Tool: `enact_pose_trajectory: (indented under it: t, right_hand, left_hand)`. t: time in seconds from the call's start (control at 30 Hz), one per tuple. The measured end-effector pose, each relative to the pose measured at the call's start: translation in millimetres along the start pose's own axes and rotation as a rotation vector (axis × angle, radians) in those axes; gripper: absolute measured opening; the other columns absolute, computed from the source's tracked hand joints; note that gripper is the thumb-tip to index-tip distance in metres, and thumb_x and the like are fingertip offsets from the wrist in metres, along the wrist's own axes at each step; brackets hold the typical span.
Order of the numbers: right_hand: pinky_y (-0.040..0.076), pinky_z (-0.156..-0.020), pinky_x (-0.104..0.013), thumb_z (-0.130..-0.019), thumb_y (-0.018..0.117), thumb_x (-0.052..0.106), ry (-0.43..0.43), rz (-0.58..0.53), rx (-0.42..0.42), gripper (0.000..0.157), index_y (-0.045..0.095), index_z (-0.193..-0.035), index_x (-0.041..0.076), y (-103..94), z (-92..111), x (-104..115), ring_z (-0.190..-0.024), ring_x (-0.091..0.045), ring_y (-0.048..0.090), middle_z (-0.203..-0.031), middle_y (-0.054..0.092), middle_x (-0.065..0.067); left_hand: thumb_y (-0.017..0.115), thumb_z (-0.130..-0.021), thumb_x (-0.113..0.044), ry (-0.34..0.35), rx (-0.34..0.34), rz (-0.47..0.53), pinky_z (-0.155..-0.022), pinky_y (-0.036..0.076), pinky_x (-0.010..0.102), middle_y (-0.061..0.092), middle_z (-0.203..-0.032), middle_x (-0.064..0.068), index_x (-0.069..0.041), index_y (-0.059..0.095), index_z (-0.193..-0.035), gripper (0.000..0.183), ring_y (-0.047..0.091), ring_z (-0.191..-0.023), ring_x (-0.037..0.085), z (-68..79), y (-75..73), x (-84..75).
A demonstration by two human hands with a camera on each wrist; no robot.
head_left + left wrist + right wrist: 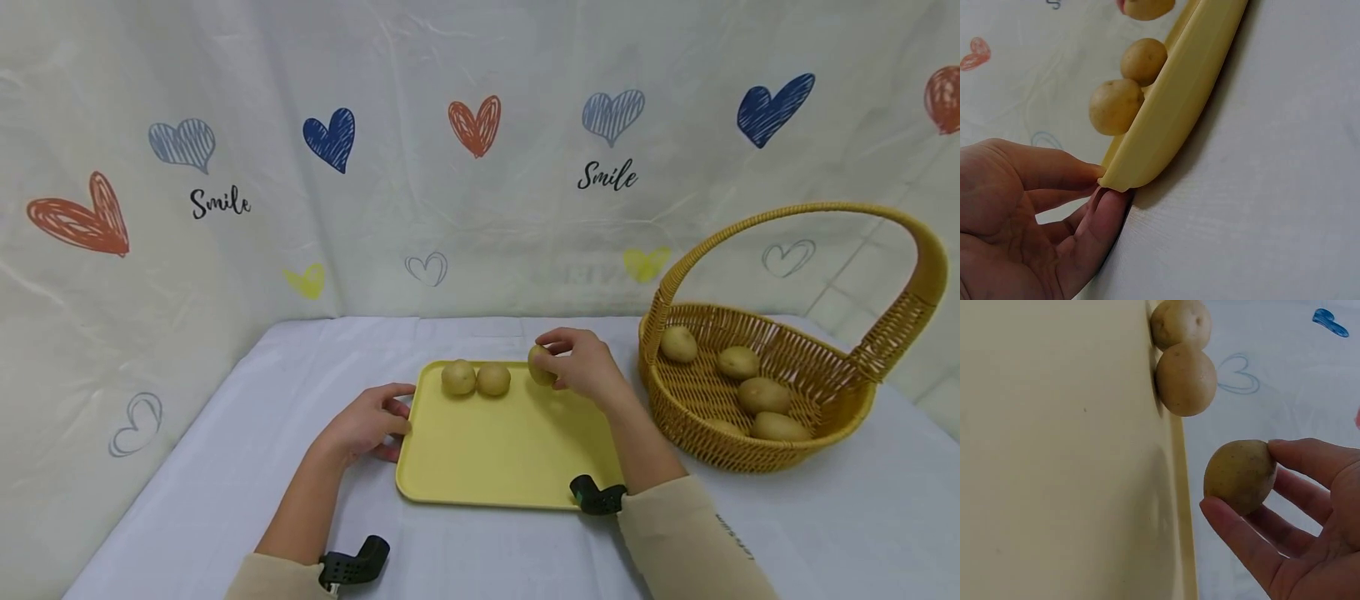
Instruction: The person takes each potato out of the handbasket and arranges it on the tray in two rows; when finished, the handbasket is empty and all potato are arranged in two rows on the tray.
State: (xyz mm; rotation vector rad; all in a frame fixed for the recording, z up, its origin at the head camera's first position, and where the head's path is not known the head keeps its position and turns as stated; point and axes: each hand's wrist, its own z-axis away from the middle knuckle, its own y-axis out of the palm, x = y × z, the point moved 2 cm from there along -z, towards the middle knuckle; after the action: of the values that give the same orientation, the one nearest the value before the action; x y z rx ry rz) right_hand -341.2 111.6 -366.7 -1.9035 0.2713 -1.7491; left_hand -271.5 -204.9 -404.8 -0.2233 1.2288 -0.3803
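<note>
With thumb and fingertips my right hand (585, 364) pinches a potato (1241, 477) just above the far edge of the yellow tray (510, 450). Two more potatoes sit side by side along that far edge, the left potato (458, 377) close against the right potato (493, 379). At the tray's left side, my left hand (370, 423) grips the rim between thumb and fingers. The left wrist view shows this pinch on the tray's edge (1166, 125) from near table level.
A wicker basket (667, 400) with a tall arched handle (810, 208) stands right of the tray. Several potatoes lie inside, one (763, 395) near its middle. A white cloth (480, 550) covers the table, and a curtain printed with hearts (475, 125) hangs behind.
</note>
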Motion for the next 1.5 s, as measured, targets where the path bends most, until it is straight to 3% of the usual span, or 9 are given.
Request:
enact_pose_trajectory:
  t: [0.13, 0.53, 0.8, 1.1, 1.5]
  right_hand:
    - [0.063, -0.073, -0.04, -0.098, 0.067, 0.022, 0.015, 0.093, -0.002, 0.039, 0.067, -0.132, 0.003, 3.6, -1, 0, -0.078, -0.029, 0.073, -0.124, 0.069, -0.022]
    - [0.057, -0.069, -0.033, -0.095, 0.067, 0.02, 0.011, 0.239, -0.006, 0.032, 0.071, -0.124, 0.005, 14.0, 0, -1, -0.081, -0.024, 0.069, -0.118, 0.072, -0.022]
    - [0.055, -0.081, -0.04, -0.092, 0.071, 0.022, -0.01, 0.276, 0.067, 0.034, 0.072, -0.123, 0.007, 13.1, 3, -1, -0.101, -0.033, 0.065, -0.121, 0.069, -0.022]
    - [0.056, -0.074, -0.035, -0.09, 0.074, 0.018, -0.019, 0.265, 0.091, 0.036, 0.072, -0.124, 0.006, 14.2, 3, -3, -0.099, -0.032, 0.065, -0.12, 0.069, -0.022]
    - [0.057, -0.082, -0.041, -0.093, 0.072, 0.018, -0.051, 0.265, 0.116, 0.033, 0.072, -0.125, 0.008, 14.8, 1, -1, -0.111, -0.037, 0.064, -0.125, 0.068, -0.023]
  left_hand:
    - [0.064, -0.091, 0.003, -0.003, -0.003, -0.007, -0.064, 0.063, 0.036, 0.054, -0.116, 0.014, -0.013, 0.049, -0.152, 0.065, 0.061, -0.088, 0.024, -0.5, 0.3, 0.4]
    - [0.065, -0.09, 0.002, 0.011, -0.001, -0.004, -0.063, 0.063, 0.036, 0.055, -0.116, 0.014, -0.012, 0.049, -0.152, 0.065, 0.062, -0.088, 0.025, 1.3, -1.0, 2.1]
    - [0.063, -0.09, 0.004, 0.015, 0.001, 0.002, -0.062, 0.063, 0.037, 0.055, -0.114, 0.013, -0.012, 0.05, -0.151, 0.065, 0.062, -0.088, 0.024, -0.2, 3.6, 1.7]
    - [0.064, -0.09, 0.004, 0.01, -0.004, 0.003, -0.062, 0.063, 0.036, 0.055, -0.115, 0.013, -0.012, 0.05, -0.152, 0.065, 0.062, -0.088, 0.024, 0.0, 4.8, 3.2]
    - [0.064, -0.09, 0.003, 0.012, -0.016, 0.0, -0.062, 0.063, 0.036, 0.055, -0.115, 0.013, -0.012, 0.049, -0.152, 0.065, 0.061, -0.087, 0.024, 2.1, 1.8, 2.8]
